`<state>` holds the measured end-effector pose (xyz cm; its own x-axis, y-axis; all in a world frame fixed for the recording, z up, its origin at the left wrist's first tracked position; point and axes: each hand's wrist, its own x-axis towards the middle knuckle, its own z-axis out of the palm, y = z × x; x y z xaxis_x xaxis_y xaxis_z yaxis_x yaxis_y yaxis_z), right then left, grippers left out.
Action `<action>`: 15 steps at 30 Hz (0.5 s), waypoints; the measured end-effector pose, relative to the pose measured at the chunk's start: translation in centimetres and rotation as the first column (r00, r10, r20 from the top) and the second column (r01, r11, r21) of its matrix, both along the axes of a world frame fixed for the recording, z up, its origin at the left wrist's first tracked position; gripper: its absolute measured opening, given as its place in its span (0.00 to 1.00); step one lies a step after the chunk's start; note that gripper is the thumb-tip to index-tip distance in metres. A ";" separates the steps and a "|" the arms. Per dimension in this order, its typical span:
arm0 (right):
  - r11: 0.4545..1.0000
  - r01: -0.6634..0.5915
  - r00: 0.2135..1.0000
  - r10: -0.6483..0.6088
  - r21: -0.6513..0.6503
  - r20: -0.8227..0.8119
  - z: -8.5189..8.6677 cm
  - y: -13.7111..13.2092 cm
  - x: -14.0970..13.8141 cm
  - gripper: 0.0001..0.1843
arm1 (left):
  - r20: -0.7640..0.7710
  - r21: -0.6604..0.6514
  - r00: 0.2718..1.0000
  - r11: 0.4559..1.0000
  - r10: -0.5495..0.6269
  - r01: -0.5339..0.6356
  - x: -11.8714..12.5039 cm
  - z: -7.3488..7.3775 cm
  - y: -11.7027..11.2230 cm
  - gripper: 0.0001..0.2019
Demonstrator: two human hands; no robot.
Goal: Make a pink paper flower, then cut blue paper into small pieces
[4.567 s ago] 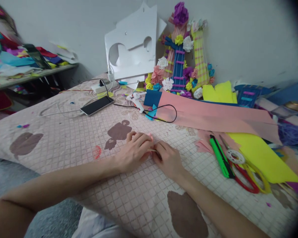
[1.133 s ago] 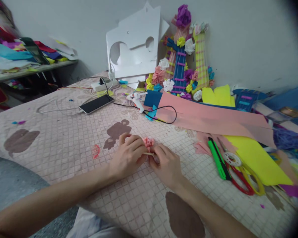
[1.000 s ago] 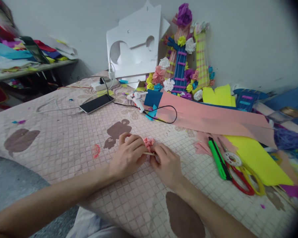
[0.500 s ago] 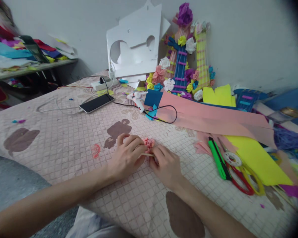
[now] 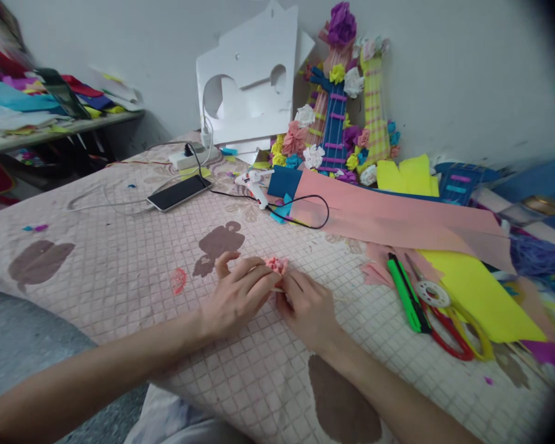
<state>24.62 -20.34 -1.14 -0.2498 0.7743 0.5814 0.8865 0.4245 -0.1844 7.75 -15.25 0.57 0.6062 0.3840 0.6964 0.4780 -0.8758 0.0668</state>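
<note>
A small crumpled pink paper flower [image 5: 276,265] sits between my two hands, just above the patterned tablecloth. My left hand [image 5: 240,293] reaches in from the left, its fingers curled against the flower and its thumb side hidden underneath. From the right, my right hand [image 5: 309,308] pinches close below the flower with bent fingers. A short piece of a thin wooden stick [image 5: 277,290] shows between the fingertips of both hands; its ends are covered by fingers.
A white glue gun [image 5: 254,185] with a black cord lies beyond my hands, near a phone [image 5: 179,193] and a power strip [image 5: 189,159]. At right are a green cutter [image 5: 407,296], scissors [image 5: 448,327], yellow sheets [image 5: 485,296] and long pink paper [image 5: 398,216]. Decorated paper guitars [image 5: 335,129] lean on the wall.
My left fingers have moved slightly right over the stick, so less of it shows between the hands. My right hand stays nearly in place beside the flower.
</note>
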 end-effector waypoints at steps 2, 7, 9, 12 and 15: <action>1.000 0.003 1.000 -0.003 0.001 -0.001 -0.1 0.0 0.0 0.08 | 0.008 -0.013 1.000 1.000 0.007 -0.007 0.0 0.0 0.0 0.06; 1.000 0.017 1.000 -0.017 -0.001 0.009 -0.2 -0.1 -0.1 0.08 | 0.006 -0.025 1.000 1.000 -0.018 0.018 0.0 -0.1 0.1 0.08; 1.000 0.020 1.000 -0.020 -0.005 0.011 -0.2 -0.1 0.0 0.08 | 0.007 -0.029 1.000 0.999 -0.012 0.012 0.0 -0.2 0.1 0.08; 1.000 0.027 1.000 -0.027 -0.010 0.012 -0.1 0.0 0.1 0.07 | -0.011 -0.047 1.000 0.999 0.005 -0.006 0.0 -0.3 0.2 0.09; 0.999 0.031 0.999 -0.030 -0.012 0.019 -0.1 0.1 0.1 0.07 | -0.050 -0.062 0.999 0.998 0.005 -0.008 -0.1 -0.3 0.2 0.09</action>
